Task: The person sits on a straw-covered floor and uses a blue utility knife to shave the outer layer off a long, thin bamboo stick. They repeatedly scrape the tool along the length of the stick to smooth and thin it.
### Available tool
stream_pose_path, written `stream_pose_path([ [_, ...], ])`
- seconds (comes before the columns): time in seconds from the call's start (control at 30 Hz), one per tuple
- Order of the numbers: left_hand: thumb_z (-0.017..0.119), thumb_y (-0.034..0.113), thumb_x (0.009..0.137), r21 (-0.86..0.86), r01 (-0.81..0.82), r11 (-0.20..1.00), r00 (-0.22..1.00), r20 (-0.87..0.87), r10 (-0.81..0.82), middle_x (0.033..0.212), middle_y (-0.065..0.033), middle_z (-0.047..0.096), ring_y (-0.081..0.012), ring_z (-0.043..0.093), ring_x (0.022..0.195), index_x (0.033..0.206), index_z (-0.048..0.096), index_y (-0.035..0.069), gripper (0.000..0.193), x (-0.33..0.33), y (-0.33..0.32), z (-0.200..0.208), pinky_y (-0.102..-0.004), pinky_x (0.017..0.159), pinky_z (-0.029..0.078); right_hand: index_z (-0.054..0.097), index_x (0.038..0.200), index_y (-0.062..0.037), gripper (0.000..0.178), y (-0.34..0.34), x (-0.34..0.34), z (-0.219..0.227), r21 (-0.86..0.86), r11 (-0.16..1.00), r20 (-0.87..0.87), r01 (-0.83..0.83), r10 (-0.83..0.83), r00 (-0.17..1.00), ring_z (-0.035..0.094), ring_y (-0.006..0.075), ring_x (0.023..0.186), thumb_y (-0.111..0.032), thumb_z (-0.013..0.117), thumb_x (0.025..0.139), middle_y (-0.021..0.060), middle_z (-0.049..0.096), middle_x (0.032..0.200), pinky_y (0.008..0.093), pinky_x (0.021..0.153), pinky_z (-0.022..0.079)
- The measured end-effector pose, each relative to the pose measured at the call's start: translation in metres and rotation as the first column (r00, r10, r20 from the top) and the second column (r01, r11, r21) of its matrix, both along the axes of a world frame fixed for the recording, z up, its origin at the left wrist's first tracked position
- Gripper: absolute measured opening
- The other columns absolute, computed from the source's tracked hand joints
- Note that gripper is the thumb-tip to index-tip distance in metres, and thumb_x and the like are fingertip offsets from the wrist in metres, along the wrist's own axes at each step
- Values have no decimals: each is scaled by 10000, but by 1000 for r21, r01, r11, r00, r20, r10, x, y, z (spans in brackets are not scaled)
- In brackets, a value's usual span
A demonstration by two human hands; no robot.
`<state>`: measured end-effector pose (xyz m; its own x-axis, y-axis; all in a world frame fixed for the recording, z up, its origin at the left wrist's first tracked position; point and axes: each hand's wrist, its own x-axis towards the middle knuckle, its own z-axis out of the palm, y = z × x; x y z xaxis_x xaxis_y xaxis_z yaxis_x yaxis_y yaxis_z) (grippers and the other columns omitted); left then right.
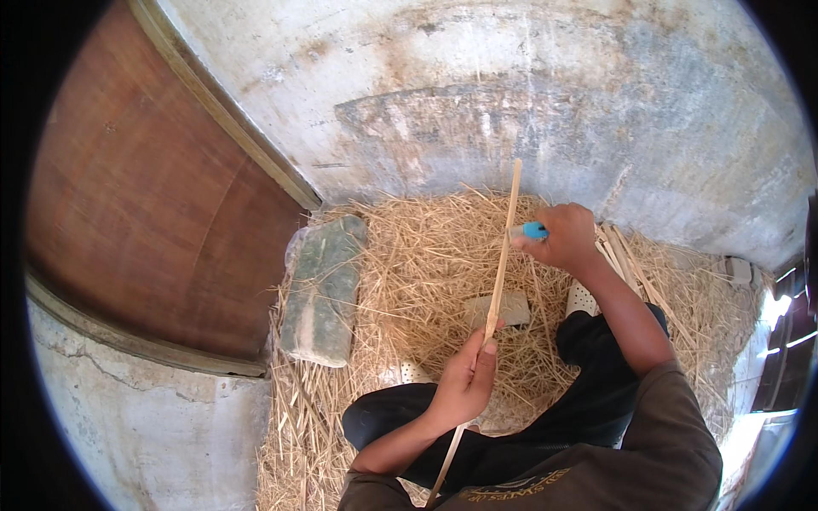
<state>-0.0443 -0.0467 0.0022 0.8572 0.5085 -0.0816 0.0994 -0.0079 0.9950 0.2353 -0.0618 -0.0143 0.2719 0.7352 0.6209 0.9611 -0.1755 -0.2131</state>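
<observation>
A: Head view, looking down: what does the left hand (464,379) hold?

B: A long thin bamboo strip (501,264). The fingers are wrapped tight round its lower part, thumb on top, so the strip stands steady, slanting up and away from the lap.

A: And the right hand (564,238)?

B: It is closed on a blue-handled knife (533,230), set against the strip's upper half. I cannot see the blade, but that grip probably lets it bear on the edge.

A: What lies about them?

B: Loose straw shavings (409,255) over the ground, a greenish stone slab (324,289) at the left, a small grey block (503,308) just behind the strip, and a wooden door (153,204) beside the concrete wall (528,94).
</observation>
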Motion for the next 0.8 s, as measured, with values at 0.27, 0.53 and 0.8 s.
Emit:
stream_pose_path([
  [0.27,350,136,1039,-48,80,996,996,-36,-82,573,93,342,5,323,469,1374,421,11,364,-1,-8,10,-182,455,269,513,557,-75,666,2,60,7,-89,941,-138,327,-337,931,488,267,417,-676,535,842,80,438,450,404,449,386],
  [0.53,306,262,1062,-369,44,928,997,73,-19,489,29,386,-59,337,378,1222,496,15,350,3,10,4,-198,414,313,548,586,-69,555,-22,31,13,-32,975,-396,218,-212,893,539,245,477,-576,638,793,94,480,494,401,476,394],
  [0.8,375,220,1044,-105,-57,993,998,-6,57,537,1,434,-70,392,423,1165,510,24,267,6,9,-3,-220,448,317,510,503,-111,621,-21,-55,14,-17,955,-159,-297,291,944,472,237,385,-670,696,697,40,434,430,367,422,363],
])
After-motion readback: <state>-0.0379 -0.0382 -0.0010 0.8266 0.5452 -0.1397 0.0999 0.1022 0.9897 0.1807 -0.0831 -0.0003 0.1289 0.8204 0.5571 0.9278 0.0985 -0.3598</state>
